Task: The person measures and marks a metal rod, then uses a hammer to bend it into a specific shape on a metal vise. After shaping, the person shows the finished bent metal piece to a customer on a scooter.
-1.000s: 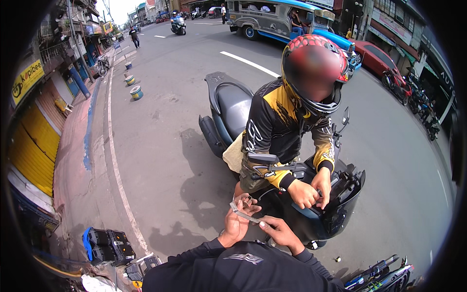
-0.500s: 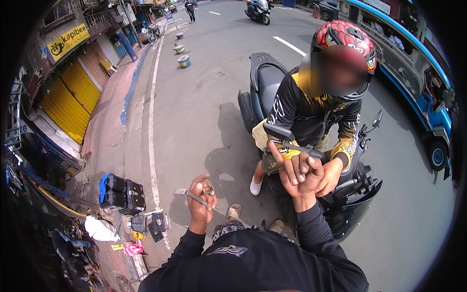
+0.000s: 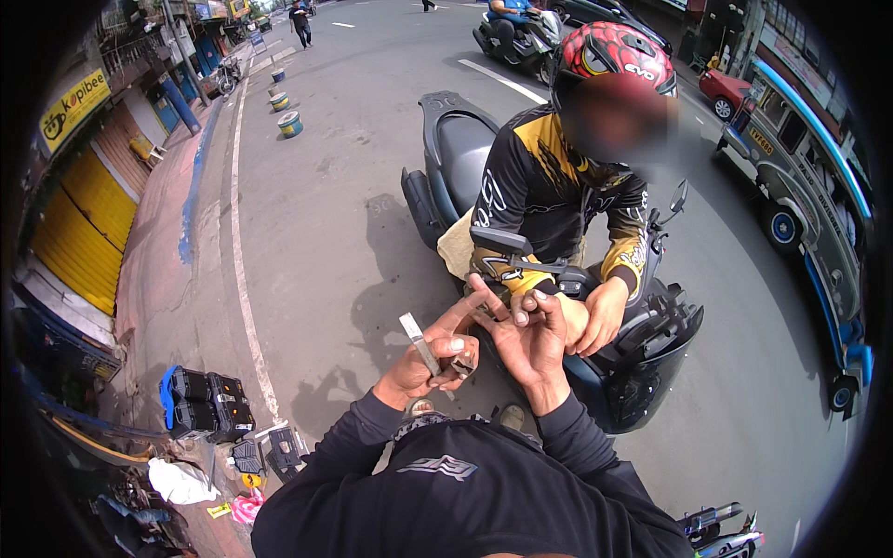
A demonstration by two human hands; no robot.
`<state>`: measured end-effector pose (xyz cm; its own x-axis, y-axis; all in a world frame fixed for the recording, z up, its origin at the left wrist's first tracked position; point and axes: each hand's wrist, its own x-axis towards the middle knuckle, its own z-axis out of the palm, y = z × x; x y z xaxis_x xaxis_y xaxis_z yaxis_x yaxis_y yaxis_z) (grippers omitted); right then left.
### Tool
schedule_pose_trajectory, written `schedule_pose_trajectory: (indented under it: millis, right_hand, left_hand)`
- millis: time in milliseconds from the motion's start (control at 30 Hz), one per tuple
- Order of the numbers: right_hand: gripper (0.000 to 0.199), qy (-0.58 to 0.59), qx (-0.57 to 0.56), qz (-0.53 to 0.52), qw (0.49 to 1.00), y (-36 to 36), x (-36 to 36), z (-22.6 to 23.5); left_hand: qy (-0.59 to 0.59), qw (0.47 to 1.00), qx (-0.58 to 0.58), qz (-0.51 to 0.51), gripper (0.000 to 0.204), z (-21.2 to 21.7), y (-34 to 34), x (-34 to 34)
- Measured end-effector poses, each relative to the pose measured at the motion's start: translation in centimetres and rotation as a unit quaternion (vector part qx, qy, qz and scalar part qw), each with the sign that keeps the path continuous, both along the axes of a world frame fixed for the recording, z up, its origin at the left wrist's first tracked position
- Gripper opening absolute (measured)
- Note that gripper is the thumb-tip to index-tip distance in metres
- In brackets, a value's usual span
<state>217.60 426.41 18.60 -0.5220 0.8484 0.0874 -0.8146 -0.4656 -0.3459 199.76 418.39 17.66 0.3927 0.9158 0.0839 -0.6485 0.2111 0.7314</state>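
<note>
My left hand [image 3: 430, 358] is closed around a thin flat metal strip [image 3: 419, 340] and a small dark piece, held at chest height. My right hand [image 3: 523, 330] is raised beside it, palm toward me, fingers spread, touching the left fingertips and holding nothing that I can see. Both arms are in black sleeves. Right in front sits a rider in a red helmet [image 3: 611, 56] and black-and-yellow jacket [image 3: 539, 181] on a dark scooter [image 3: 614, 358], the rider's hand [image 3: 600, 316] near the handlebar, just behind my right hand.
A black and blue tool case [image 3: 200, 402] and small loose items lie on the road at lower left beside a white line. Yellow shutters [image 3: 79, 223] line the left side. A large vehicle [image 3: 805, 186] passes on the right; another motorbike [image 3: 516, 37] is farther up the road.
My hands have come together: the left, which was held out to the left with the strip, now meets the right. The right hand has drawn back from the rider's hands and opened.
</note>
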Motion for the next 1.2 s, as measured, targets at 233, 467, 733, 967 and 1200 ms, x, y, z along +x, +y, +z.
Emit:
schedule_pose_trajectory:
  millis: [233, 467, 733, 967, 1200]
  right_hand:
    - [0.029, -0.08, 0.038, -0.094, 0.992, -2.2, -0.6, -0.4]
    - [0.012, -0.672, 0.337, -0.398, 0.526, -5.7, 4.5, 10.5]
    - [0.018, -0.409, 0.438, -0.618, 0.509, -8.4, 1.1, 19.9]
    - [0.013, -0.494, 0.284, -0.655, 0.496, -8.3, 0.1, 19.5]
    - [0.014, -0.58, 0.504, -0.441, 0.464, -8.1, -4.8, 17.2]
  left_hand:
    - [0.05, 0.989, -0.071, -0.123, 0.073, -3.0, 3.6, -2.5]
    - [0.091, 0.973, -0.055, -0.204, 0.068, -2.1, 7.0, -6.5]
    - [0.392, 0.887, -0.009, -0.242, 0.043, -12.1, 6.9, -11.4]
    - [0.476, 0.833, -0.234, -0.155, 0.037, -34.4, -1.0, -20.5]
    - [0.613, 0.748, -0.236, -0.099, 0.04, -46.2, -14.3, -32.7]
